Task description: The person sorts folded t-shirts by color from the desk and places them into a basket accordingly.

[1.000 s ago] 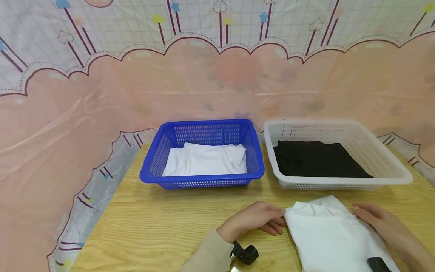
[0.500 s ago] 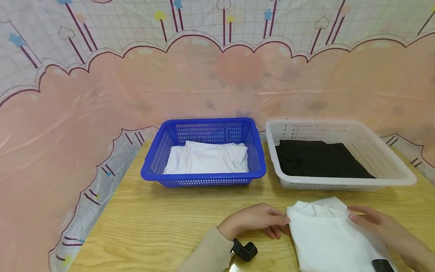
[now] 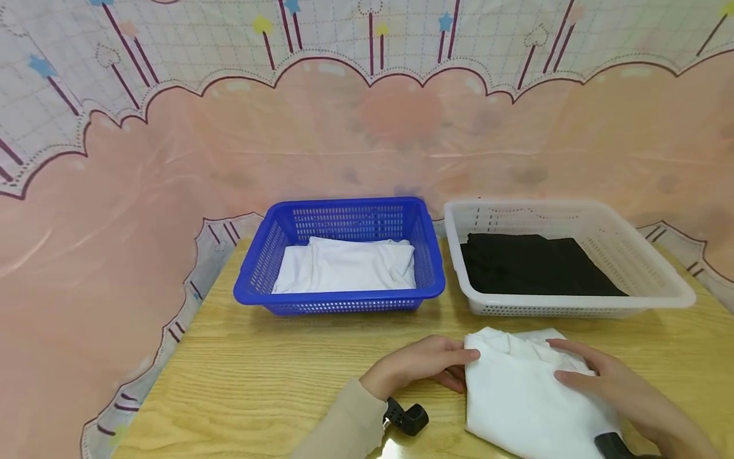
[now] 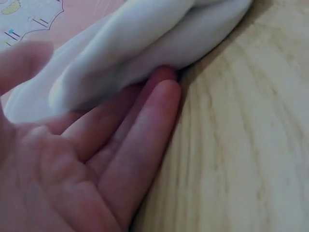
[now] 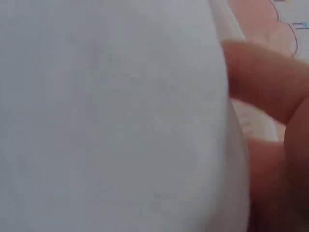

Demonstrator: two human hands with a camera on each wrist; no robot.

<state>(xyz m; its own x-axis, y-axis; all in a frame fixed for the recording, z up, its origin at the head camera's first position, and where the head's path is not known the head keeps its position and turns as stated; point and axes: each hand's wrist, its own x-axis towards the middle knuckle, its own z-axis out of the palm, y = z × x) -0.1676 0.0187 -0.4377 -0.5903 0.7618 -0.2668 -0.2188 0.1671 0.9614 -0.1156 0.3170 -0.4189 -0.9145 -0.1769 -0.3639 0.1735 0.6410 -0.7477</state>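
Observation:
A folded white garment [image 3: 533, 395] lies on the table at the front right, its gathered upper edge toward the baskets. At its left edge my left hand [image 3: 421, 366] holds the cloth, thumb side above. In the left wrist view, the fingers [image 4: 140, 140] reach under the folded layers, close to the wood. My right hand [image 3: 613, 389] grips the upper right side of the garment, with fingertips over its top. Much of the right wrist view is filled by the white cloth [image 5: 116, 116], and the fingers [image 5: 265, 77] there pass partly behind its edge.
A blue basket [image 3: 338, 297] with folded white cloth [image 3: 355, 264] stands at the back. Right of it, a white basket [image 3: 579, 302] holds folded black cloth [image 3: 533, 264]. A patterned curtain [image 3: 321, 153] hangs behind the wooden table [image 3: 258, 370].
The white garment has shifted left and turned slightly. My right hand has moved left, farther over the garment's top. My left hand stays at the left edge, now with its thumb side over the cloth.

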